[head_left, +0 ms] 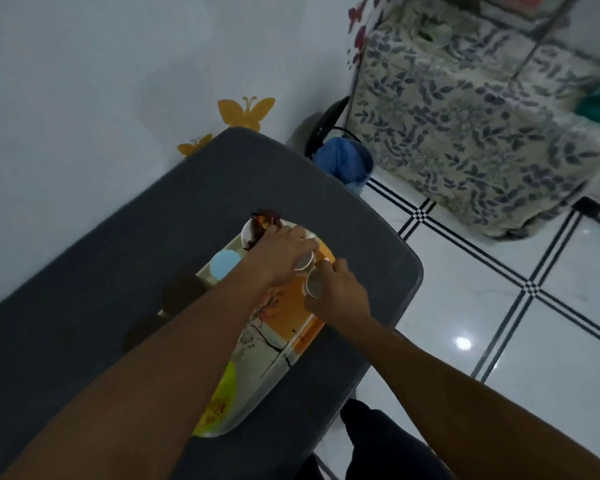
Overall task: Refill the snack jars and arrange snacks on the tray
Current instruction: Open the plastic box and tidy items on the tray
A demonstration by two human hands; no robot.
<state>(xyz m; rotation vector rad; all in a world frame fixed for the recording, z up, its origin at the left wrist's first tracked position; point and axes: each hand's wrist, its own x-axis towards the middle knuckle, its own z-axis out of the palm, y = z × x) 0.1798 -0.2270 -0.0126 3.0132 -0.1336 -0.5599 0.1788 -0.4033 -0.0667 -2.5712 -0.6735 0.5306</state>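
- Forearms, two, bare, enter from the lower edge of the frame and converge on the tray at centre.
- Left hand point(284, 252): fingers curled over a small white cup point(305, 263) at the tray's far right edge.
- Right hand point(338, 292): fingers curled round a second small white cup point(312, 287), just beside the first; the hands nearly touch.
- Tray point(278, 327): long, orange and cream with a branch print, lying diagonally on the table; a pale blue lid point(225, 264) and a lime green lid point(227, 382) show beside the left forearm.
- Bowl point(253, 230): white, with dark snacks, at the tray's far end; contents blurred.
- Table point(118, 271): dark grey, rounded corners, against a pale wall.
- Butterfly decals point(246, 112): yellow, on the wall, upper centre.
- Bin point(343, 164): blue liner, on the floor past the table.
- Floor point(499, 341): glossy white tiles with black lines, right side.
- Leaf-print cover point(471, 126): draped over furniture, upper right.
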